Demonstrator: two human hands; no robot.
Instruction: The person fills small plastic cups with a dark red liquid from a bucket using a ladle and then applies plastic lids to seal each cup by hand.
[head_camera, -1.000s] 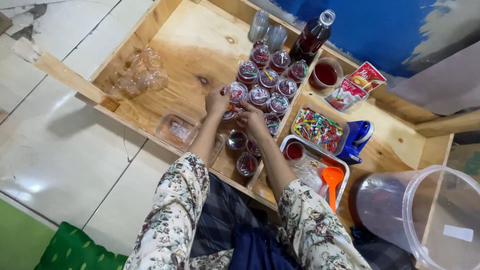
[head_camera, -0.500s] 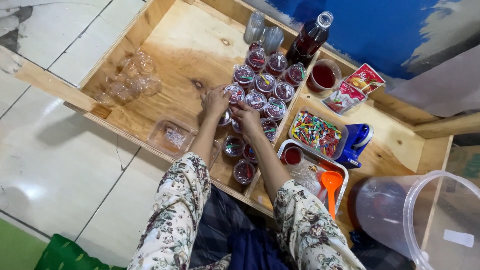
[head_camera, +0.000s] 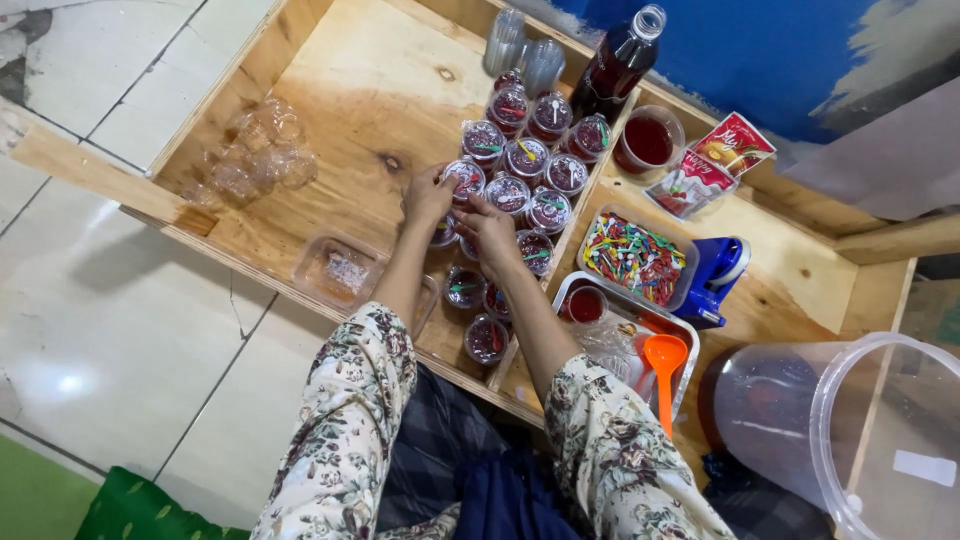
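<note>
Hands have stayed put since a moment ago: your left hand (head_camera: 428, 196) and right hand (head_camera: 487, 232) both pinch a lidded cup (head_camera: 466, 180) among the cups (head_camera: 530, 160) just ahead.

Pale tiled floor (head_camera: 90, 300), blue painted wall (head_camera: 780, 60), green mat (head_camera: 140, 510)

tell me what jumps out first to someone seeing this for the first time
A cluster of small lidded cups of dark red jelly fills the middle of a shallow wooden tray. The left hand and right hand meet over one cup at the cluster's near edge. To the right sit a container of multicoloured bits and an orange scoop.
</note>
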